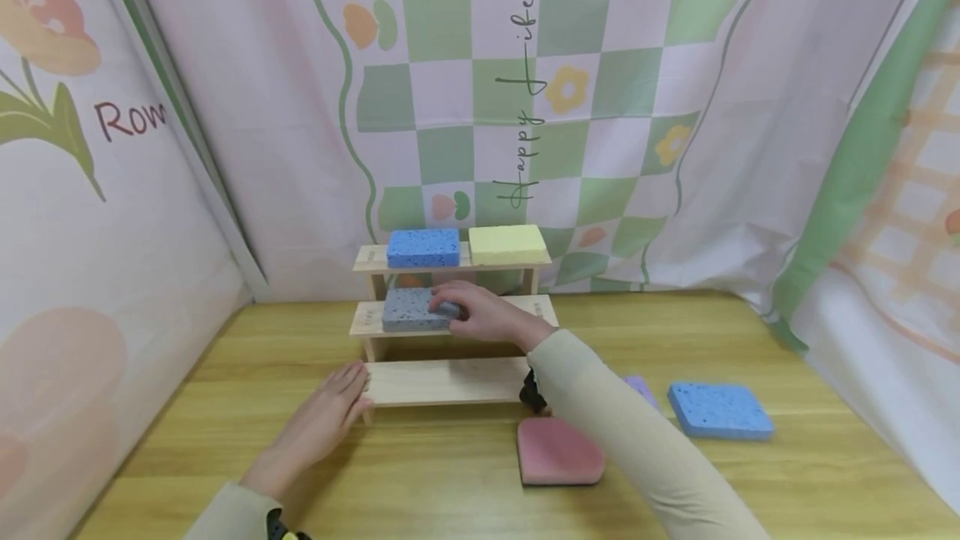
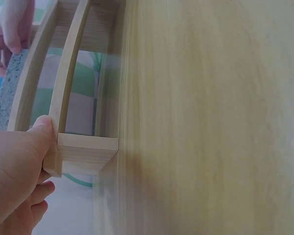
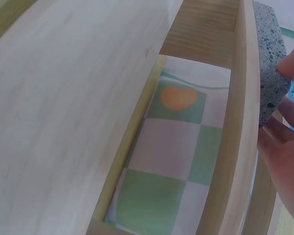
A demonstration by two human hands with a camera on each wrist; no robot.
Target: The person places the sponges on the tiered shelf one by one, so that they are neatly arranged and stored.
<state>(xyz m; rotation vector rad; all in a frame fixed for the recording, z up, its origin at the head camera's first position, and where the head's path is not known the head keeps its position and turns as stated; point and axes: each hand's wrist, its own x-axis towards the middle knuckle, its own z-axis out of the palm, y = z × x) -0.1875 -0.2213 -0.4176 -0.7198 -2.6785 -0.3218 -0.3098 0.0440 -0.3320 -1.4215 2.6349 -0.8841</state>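
A three-step wooden display stand [image 1: 448,382] stands on the table. On its middle step lies a speckled grey sponge [image 1: 408,312], and my right hand [image 1: 487,312] holds that sponge by its right end. The right wrist view shows thumb and fingers on either side of the grey sponge [image 3: 270,63]. My left hand [image 1: 322,419] grips the left end of the lowest step. In the left wrist view its thumb [image 2: 41,128] presses the step's edge, with the other fingers curled beyond it. A blue sponge [image 1: 423,248] and a yellow sponge [image 1: 507,245] sit side by side on the top step.
On the table to the right lie a pink sponge [image 1: 560,452], another blue sponge [image 1: 720,411] and a purple sponge [image 1: 641,390] mostly hidden by my right forearm. A printed curtain [image 1: 442,98] hangs right behind the stand, with more cloth at both sides.
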